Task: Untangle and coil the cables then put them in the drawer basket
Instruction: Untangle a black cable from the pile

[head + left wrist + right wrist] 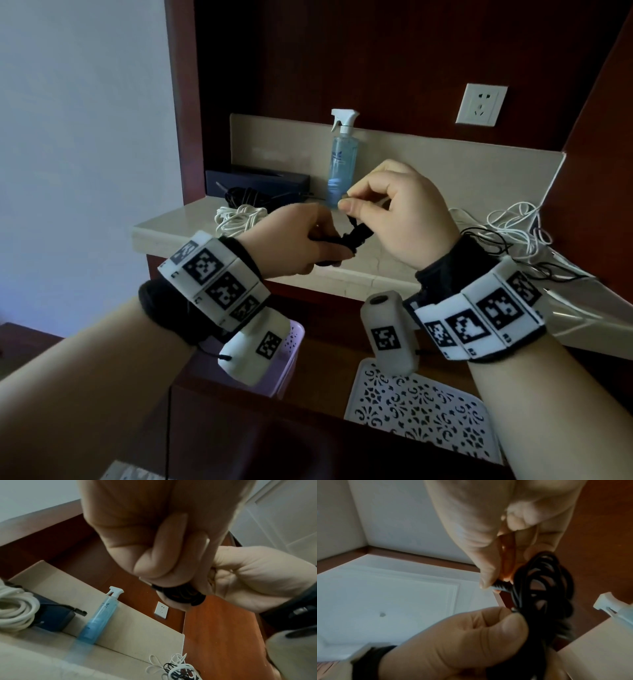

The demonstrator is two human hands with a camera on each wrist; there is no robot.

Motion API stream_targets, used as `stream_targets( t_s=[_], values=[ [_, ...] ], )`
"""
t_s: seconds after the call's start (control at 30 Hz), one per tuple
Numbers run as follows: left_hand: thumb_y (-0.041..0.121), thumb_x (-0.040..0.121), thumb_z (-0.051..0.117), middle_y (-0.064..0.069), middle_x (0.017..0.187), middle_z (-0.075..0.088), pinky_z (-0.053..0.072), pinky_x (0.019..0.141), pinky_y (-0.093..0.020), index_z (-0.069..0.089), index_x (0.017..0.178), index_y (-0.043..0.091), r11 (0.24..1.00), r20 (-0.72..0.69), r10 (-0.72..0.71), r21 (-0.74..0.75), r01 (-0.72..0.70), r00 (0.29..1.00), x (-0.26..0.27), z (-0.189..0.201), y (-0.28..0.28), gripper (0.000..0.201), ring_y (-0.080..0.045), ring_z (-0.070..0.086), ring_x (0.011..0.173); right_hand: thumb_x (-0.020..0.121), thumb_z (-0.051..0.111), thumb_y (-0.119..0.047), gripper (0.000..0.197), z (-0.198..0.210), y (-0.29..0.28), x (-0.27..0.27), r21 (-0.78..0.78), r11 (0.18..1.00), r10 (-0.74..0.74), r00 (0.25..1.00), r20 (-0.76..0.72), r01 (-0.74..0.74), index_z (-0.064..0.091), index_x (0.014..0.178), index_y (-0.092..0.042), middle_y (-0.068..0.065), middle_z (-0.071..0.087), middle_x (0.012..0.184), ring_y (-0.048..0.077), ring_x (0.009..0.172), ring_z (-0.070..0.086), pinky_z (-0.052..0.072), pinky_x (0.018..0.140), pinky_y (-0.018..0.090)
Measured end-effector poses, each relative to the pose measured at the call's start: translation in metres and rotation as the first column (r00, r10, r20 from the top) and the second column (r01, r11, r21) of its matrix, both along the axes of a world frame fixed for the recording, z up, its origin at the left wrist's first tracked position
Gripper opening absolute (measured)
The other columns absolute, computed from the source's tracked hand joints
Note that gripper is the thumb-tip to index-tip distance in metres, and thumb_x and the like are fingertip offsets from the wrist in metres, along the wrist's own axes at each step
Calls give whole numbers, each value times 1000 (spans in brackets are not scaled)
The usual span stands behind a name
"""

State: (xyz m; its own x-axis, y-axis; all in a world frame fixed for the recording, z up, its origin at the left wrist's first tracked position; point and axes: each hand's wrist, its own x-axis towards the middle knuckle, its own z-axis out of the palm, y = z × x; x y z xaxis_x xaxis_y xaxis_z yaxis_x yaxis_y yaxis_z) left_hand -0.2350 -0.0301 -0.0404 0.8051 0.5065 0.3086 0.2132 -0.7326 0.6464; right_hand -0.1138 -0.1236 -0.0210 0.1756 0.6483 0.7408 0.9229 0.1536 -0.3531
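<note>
Above the front edge of a pale stone countertop (178, 222), both hands work on a small coil of thin black cable (354, 237). The left hand (301, 245) has its fingers curled round the bundle of loops, while the right hand (404, 212) pinches the cable's ribbed plug end (500, 586) between thumb and fingertips just above the coil. Behind the hands, on the counter, a coiled white cable (239, 219) lies beside a heap of black cable (243, 197), both in front of a dark blue rectangular box (260, 180). A clear spray bottle of blue liquid with a white trigger (342, 154) stands upright against the beige backsplash, partly behind the right hand's fingers. To the right, a loose tangle of thin white and black cables (510, 229) spreads over the counter near the wooden side panel. A white wall socket (481, 104) is set in the dark red wooden back panel. Below the counter, largely hidden by the wrists and their marker bands, sit a lilac plastic basket (294, 337) and a white perforated basket (421, 407).
</note>
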Motion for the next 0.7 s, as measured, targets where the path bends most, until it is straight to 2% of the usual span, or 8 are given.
stream_targets(
  t_s=[0.07,0.17,0.3,0.37,0.47,0.53,0.63,0.7],
  values=[
    [32,80,71,8,63,61,38,40,-12,60,84,14,998,14,39,57,-40,999,1,6,5,21,1,46,39,83,67,-23,8,3,1,7,-11,1000,10,1000,-6,-10,61,78,-21,-15,50,77,0,69,49,36,63,7],
    [31,80,72,8,59,56,36,39,-11,59,87,14,995,49,72,62,-75,996,-2,12,15,23,2,44,36,86,63,-25,14,7,5,14,-191,982,19,999,44,-10,66,96,-15,-8,53,87,2,77,51,38,68,9],
    [35,78,73,5,74,65,37,39,-11,55,87,23,986,16,115,118,-116,993,-12,19,34,23,2,48,39,85,64,-25,13,15,15,11,-408,911,53,998,-25,-58,67,96,-19,-10,64,88,-1,73,56,46,69,17],
    [33,79,73,11,79,63,40,42,-11,55,86,28,986,-13,127,109,-125,992,-20,23,46,20,3,49,40,85,65,-25,10,19,26,8,-432,901,37,999,-10,-38,65,93,-19,-8,64,85,3,72,59,47,68,18],
    [29,82,70,15,80,60,43,50,-13,58,89,29,988,-22,142,71,-140,990,-34,25,69,14,5,52,45,85,65,-24,11,22,47,5,-420,906,33,999,-41,-47,66,94,-17,-3,66,86,12,78,64,49,75,24],
    [28,83,68,14,81,62,46,58,-13,59,91,29,988,-9,148,41,-148,989,-40,26,83,13,4,57,55,85,65,-24,11,22,63,5,-410,911,27,998,-50,-45,66,93,-17,-3,65,85,14,82,62,48,79,26],
    [25,84,69,9,83,66,50,71,-15,61,94,25,987,-1,158,-2,-158,987,-34,29,102,13,-7,64,72,85,65,-23,13,23,85,7,-405,914,0,1000,-20,-8,66,96,-16,-3,64,92,12,87,57,42,77,22],
    [26,83,69,10,83,65,47,65,-9,62,97,22,982,-63,179,63,-176,982,-23,34,115,16,-3,61,71,85,65,-22,14,25,97,13,-429,902,-41,999,1,37,67,98,-15,-4,63,93,9,83,55,39,72,18]
  ],
)
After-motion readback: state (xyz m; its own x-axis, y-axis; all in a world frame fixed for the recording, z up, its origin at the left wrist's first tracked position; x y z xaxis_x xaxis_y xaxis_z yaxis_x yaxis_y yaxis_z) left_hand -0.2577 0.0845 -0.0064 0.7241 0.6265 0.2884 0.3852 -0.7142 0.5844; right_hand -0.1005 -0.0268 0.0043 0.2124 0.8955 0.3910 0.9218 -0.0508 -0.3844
